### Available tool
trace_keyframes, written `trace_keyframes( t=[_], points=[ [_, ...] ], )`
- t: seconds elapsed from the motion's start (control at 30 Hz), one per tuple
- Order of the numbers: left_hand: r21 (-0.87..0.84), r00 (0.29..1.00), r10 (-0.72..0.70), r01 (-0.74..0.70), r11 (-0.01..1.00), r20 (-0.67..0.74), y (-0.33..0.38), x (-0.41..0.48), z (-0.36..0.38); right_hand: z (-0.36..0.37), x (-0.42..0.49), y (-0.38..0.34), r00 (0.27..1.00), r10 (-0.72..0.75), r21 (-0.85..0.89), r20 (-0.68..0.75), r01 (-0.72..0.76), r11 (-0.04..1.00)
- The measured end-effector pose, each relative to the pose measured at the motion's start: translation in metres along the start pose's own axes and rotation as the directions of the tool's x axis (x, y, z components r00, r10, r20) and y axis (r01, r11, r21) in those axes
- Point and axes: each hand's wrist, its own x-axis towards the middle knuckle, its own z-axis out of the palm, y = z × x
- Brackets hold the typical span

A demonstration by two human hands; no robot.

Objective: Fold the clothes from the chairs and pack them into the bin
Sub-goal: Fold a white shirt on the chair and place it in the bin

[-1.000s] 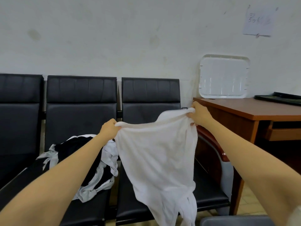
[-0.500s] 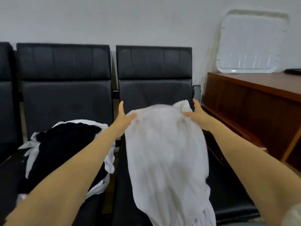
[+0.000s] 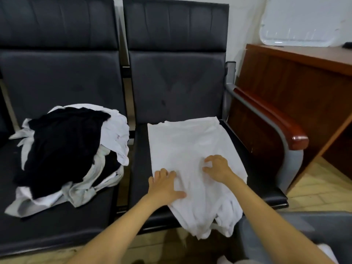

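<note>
A white garment lies spread on the seat of the right-hand black chair, its lower part hanging over the front edge. My left hand lies flat on the garment's near left edge, fingers spread. My right hand rests on the cloth to the right with fingers bent, fingertips touching the fabric. On the left chair seat lies a heap of black and white clothes. The grey bin shows at the bottom right, partly behind my right forearm.
A wooden desk stands right of the chairs, with a white tray leaning on the wall above it. The chair's armrest with a red-brown wooden cap juts out between seat and desk. Tiled floor shows below.
I have lowered the white garment from the air onto the right chair seat. Both hands let go of its top edge and now rest on the cloth near the front.
</note>
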Motion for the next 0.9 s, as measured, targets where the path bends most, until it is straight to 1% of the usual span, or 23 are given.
trace_keyframes(
  t=[0.07,0.1,0.17,0.2,0.23,0.27,0.33,0.37,0.4,0.43,0.47,0.5,0.53,0.57,0.6,0.63,0.7,0.73,0.77,0.8,0.83,0.87,0.9],
  points=[
    [0.024,0.999,-0.050,0.050,0.998,-0.014,-0.001,-0.001,-0.003,0.000,-0.011,0.001,1.000,0.026,0.016,0.016,-0.026,1.000],
    [0.045,0.994,-0.099,0.101,0.994,-0.054,-0.004,0.000,-0.004,-0.001,-0.016,0.002,0.999,0.033,0.019,0.025,-0.034,0.999],
    [0.152,0.960,-0.162,0.199,0.968,-0.228,-0.012,-0.002,-0.004,0.001,-0.028,0.003,0.999,0.028,0.027,0.028,-0.029,0.999],
    [0.185,0.933,-0.148,0.217,0.959,-0.327,-0.016,-0.005,-0.004,0.004,-0.035,0.004,1.000,0.026,0.057,0.014,-0.027,0.998],
    [0.176,0.905,-0.113,0.200,0.964,-0.411,-0.019,-0.008,-0.003,0.007,-0.041,0.007,1.000,0.023,0.099,-0.011,-0.022,0.995],
    [0.130,0.879,-0.067,0.144,0.981,-0.473,-0.020,-0.011,-0.003,0.010,-0.048,0.010,0.999,0.015,0.125,-0.043,-0.009,0.992],
    [-0.005,0.848,0.067,-0.081,0.997,-0.526,-0.013,-0.017,-0.003,0.012,-0.059,0.018,0.996,-0.016,0.065,-0.091,0.022,0.998],
    [-0.083,0.858,0.131,-0.197,0.977,-0.497,-0.006,-0.020,-0.002,0.008,-0.063,0.022,0.994,-0.026,0.020,-0.105,0.029,0.999],
    [-0.153,0.887,0.183,-0.269,0.951,-0.423,0.003,-0.026,0.002,0.002,-0.066,0.026,0.994,-0.027,-0.016,-0.107,0.025,1.000],
    [-0.194,0.921,0.224,-0.294,0.936,-0.319,0.013,-0.031,0.008,-0.004,-0.069,0.028,0.996,-0.024,-0.048,-0.091,0.020,0.999],
    [-0.156,0.941,0.259,-0.296,0.942,-0.218,0.020,-0.034,0.017,-0.009,-0.071,0.030,0.999,-0.019,-0.084,-0.049,0.015,0.996],
    [-0.046,0.946,0.288,-0.298,0.954,-0.151,0.026,-0.036,0.027,-0.013,-0.074,0.031,1.000,-0.010,-0.126,0.014,0.012,0.992],
    [0.077,0.941,0.314,-0.306,0.949,-0.128,0.030,-0.036,0.034,-0.013,-0.075,0.032,0.997,-0.004,-0.158,0.076,0.016,0.987],
    [0.150,0.934,0.331,-0.311,0.939,-0.138,0.031,-0.034,0.038,-0.012,-0.076,0.033,0.994,-0.002,-0.156,0.108,0.019,0.988],
    [0.165,0.930,0.332,-0.307,0.937,-0.156,0.031,-0.033,0.039,-0.011,-0.076,0.034,0.995,-0.006,-0.129,0.095,0.018,0.992],
    [0.140,0.930,0.328,-0.307,0.941,-0.164,0.029,-0.030,0.037,-0.011,-0.076,0.035,0.999,-0.010,-0.098,0.046,0.014,0.995],
    [0.015,0.932,0.324,-0.326,0.945,-0.161,0.025,-0.027,0.032,-0.014,-0.076,0.034,0.994,-0.048,-0.092,-0.103,0.039,0.995],
    [-0.105,0.939,0.296,-0.317,0.943,-0.174,0.022,-0.026,0.027,-0.015,-0.075,0.033,0.978,-0.091,-0.085,-0.189,0.076,0.994],
    [-0.272,0.954,0.224,-0.274,0.922,-0.200,0.019,-0.026,0.020,-0.015,-0.074,0.031,0.951,-0.135,-0.037,-0.279,0.130,0.991],
    [-0.462,0.965,0.116,-0.216,0.860,-0.236,0.016,-0.026,0.011,-0.016,-0.073,0.028,0.919,-0.162,0.049,-0.360,0.192,0.980],
    [-0.631,0.966,-0.007,-0.163,0.758,-0.258,0.012,-0.024,0.001,-0.015,-0.074,0.023,0.894,-0.169,0.137,-0.415,0.245,0.960],
    [-0.760,0.957,-0.112,-0.137,0.636,-0.267,0.008,-0.023,-0.009,-0.015,-0.075,0.018,0.874,-0.172,0.188,-0.455,0.283,0.940],
    [-0.836,0.944,-0.188,-0.135,0.532,-0.272,0.003,-0.021,-0.017,-0.015,-0.075,0.012,0.851,-0.183,0.181,-0.493,0.306,0.935]
  ],
)
